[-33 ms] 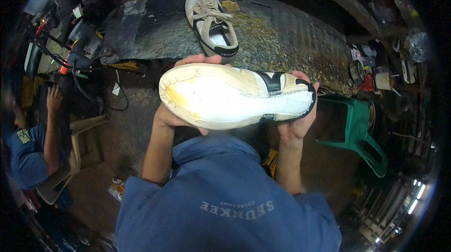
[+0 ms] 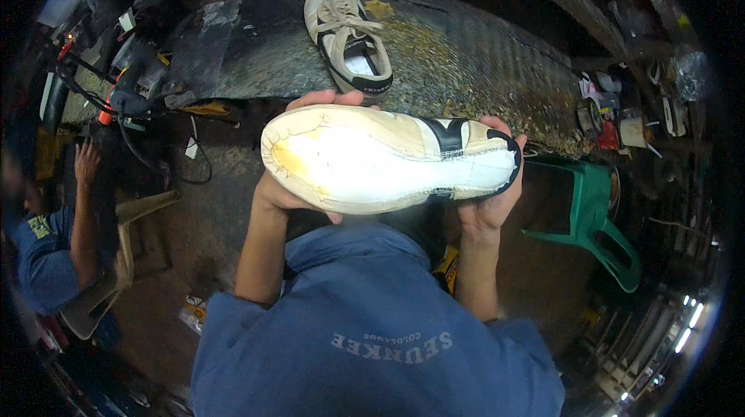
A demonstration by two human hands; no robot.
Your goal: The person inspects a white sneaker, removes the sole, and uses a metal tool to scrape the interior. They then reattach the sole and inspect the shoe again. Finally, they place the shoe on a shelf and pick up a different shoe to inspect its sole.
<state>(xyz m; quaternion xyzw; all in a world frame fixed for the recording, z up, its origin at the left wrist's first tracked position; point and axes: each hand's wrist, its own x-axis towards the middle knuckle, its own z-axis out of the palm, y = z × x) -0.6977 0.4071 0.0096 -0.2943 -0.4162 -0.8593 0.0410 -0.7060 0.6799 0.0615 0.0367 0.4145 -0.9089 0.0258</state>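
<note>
Both your hands are closed on the shoe (image 2: 372, 161): left hand (image 2: 281, 190) round the toe end, fingers over the far side, thumb on the near side; right hand (image 2: 497, 201) cupping the heel end. Forearms run up and slightly apart from your body. Shoe is bottom-up (white underside, yellowish patch at the toe), long axis left-right and about level, toe to your left. You've got it off the bench's (image 2: 264, 52) near edge. Second shoe (image 2: 341, 22) stands upright there, heel at that edge, toe toward the far edge.
</note>
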